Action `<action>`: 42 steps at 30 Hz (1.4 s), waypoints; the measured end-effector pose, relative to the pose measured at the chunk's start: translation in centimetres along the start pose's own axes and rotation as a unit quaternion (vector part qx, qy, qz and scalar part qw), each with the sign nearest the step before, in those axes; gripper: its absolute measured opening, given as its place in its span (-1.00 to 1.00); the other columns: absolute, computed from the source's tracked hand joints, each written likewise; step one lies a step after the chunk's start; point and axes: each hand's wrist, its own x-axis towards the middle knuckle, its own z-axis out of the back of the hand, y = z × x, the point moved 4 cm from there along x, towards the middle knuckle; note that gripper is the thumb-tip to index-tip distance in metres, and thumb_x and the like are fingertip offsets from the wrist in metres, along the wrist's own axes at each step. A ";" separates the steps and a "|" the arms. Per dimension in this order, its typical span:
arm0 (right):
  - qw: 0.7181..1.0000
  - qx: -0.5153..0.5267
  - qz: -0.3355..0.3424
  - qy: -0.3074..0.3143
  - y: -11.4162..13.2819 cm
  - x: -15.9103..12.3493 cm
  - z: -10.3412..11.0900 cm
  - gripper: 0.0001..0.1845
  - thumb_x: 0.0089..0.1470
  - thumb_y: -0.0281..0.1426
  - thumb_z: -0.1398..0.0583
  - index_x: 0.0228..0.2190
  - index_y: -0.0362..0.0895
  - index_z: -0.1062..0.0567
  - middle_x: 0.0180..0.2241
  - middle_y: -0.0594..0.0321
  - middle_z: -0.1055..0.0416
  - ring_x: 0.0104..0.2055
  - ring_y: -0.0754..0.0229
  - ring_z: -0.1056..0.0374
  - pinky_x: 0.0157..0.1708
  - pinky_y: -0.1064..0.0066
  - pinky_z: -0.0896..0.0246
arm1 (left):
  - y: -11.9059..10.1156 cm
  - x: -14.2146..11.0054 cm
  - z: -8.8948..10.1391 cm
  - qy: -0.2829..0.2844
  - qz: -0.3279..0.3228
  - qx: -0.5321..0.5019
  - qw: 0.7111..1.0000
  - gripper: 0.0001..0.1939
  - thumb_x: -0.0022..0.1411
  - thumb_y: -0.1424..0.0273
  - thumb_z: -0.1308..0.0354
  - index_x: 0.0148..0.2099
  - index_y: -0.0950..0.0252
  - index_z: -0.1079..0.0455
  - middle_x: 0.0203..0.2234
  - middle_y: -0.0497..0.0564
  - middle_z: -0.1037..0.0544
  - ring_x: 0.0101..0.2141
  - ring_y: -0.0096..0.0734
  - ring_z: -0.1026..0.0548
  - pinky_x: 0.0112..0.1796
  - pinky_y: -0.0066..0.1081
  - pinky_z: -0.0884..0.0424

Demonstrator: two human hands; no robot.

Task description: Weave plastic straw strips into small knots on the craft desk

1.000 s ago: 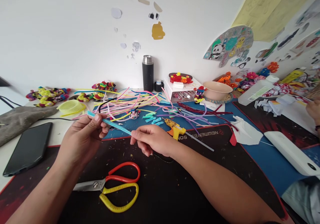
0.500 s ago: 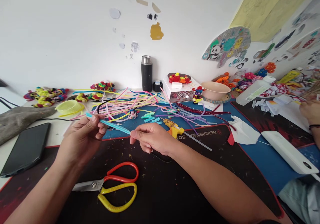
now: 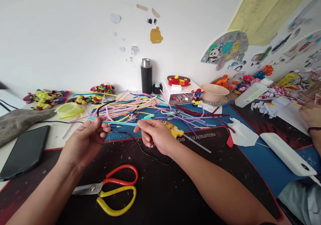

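Observation:
A light-blue pipe cleaner is stretched nearly level between both hands, above the edge of the dark mat. My left hand pinches it close to its left end, thumb on top. At its right end, my right hand grips it between thumb and forefinger, the other fingers curled below. Scissors with one red and one yellow handle lie on the mat under the hands. Just past my right hand sits a yellow glue gun, partly hidden by it, a glue stick protruding from its back.
Loose pipe cleaners spread across the table behind the hands. A black phone lies left, a white power bank right. A black thermos and a beige bowl stand near the wall. Another person's hand is at far right.
The pipe cleaner has gone from slanting down to the right to almost level. My right hand has shifted slightly up and to the right, while my left hand keeps its pinch.

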 end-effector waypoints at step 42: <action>0.997 -0.055 0.052 -0.018 -1.0 -0.2 -0.9 -0.48 0.18 0.09 -0.43 -0.21 -0.11 -0.56 -0.67 0.52 -0.32 -0.68 0.34 -0.18 -0.63 0.46 -0.06 | 3.6 -2.4 -1.0 0.075 -0.006 0.163 0.984 -0.53 -0.19 0.11 -0.78 -0.28 0.24 -0.79 -0.45 0.09 -0.79 -0.43 -0.21 -0.73 -0.41 -0.44 -0.68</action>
